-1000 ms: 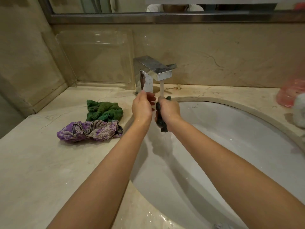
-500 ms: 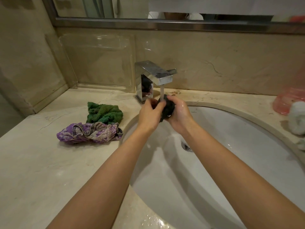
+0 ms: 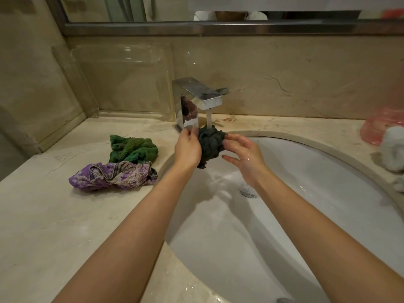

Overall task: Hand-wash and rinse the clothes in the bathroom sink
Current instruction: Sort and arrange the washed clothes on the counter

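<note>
Dark grey-green wet cloth, bunched into a wrinkled lump whose long axis hangs roughly vertical with a tail pointing down, sits under the water stream of our square chrome tap, above the smooth white oval sink. We hold it with our left hand, fingers curled round its side, while our right hand touches it with fingers spread and nearly straight. A fuzzy green towel and a crumpled purple patterned garment lie touching on the beige marble worktop.
</note>
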A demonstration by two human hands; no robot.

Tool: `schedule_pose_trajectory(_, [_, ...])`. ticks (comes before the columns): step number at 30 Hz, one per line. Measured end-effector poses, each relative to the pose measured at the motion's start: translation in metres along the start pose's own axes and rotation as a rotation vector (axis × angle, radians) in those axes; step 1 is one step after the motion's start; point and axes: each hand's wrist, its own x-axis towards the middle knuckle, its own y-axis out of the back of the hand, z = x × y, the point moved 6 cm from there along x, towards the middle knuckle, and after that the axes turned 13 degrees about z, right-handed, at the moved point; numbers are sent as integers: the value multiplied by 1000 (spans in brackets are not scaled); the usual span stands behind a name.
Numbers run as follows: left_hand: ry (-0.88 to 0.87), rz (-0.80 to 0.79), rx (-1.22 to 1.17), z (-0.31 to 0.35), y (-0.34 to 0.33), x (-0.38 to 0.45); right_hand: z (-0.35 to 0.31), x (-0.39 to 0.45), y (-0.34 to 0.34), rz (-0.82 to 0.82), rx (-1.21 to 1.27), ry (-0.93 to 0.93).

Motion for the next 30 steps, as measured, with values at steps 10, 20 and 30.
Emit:
schedule_pose_trajectory(10, [32, -125, 37, -6, -6, -3, 5, 10, 12, 237, -200, 93])
schedule_pose_trajectory(20, [35, 174, -192, 3, 16, 4, 19, 26, 35, 406, 342, -275])
schedule_pose_trajectory(30, [63, -522, 326, -15, -21, -21, 9, 18, 19, 220, 515, -340])
